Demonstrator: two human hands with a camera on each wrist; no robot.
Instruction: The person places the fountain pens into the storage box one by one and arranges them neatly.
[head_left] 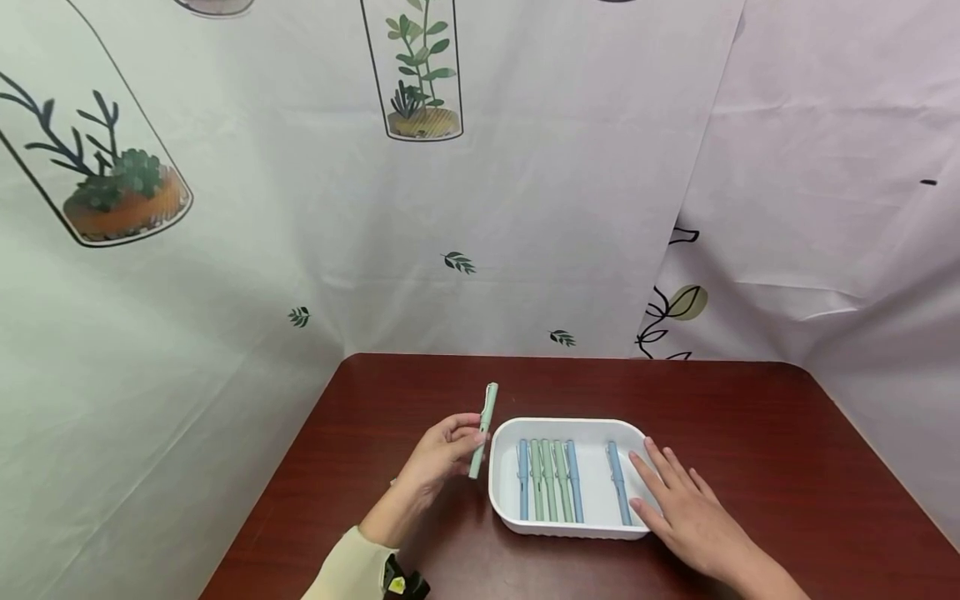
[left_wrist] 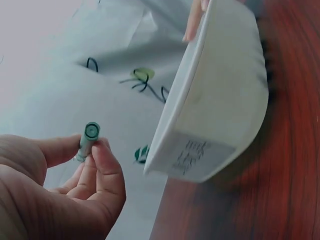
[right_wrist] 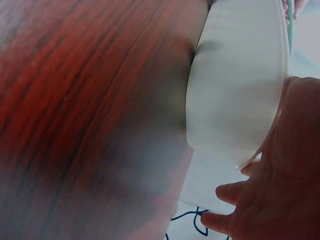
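A light green capped pen point(head_left: 487, 412) is pinched between the thumb and fingers of my left hand point(head_left: 441, 454), held tilted just outside the left end of a white tray point(head_left: 570, 531). In the left wrist view, one round end of the pen point(left_wrist: 91, 131) faces the camera. Inside the tray, green pens point(head_left: 549, 482) lie side by side between two blue ones, and another blue pen point(head_left: 618, 483) lies apart toward the right. My right hand point(head_left: 693, 517) rests at the tray's right rim with fingers spread; the right wrist view shows it along the tray's edge point(right_wrist: 240, 85).
Under the tray is a dark red-brown wooden table point(head_left: 795, 467). Pale curtains point(head_left: 555, 208) printed with plants hang behind the table and along its sides. A dark band point(head_left: 403, 579) sits on my left wrist at the sleeve.
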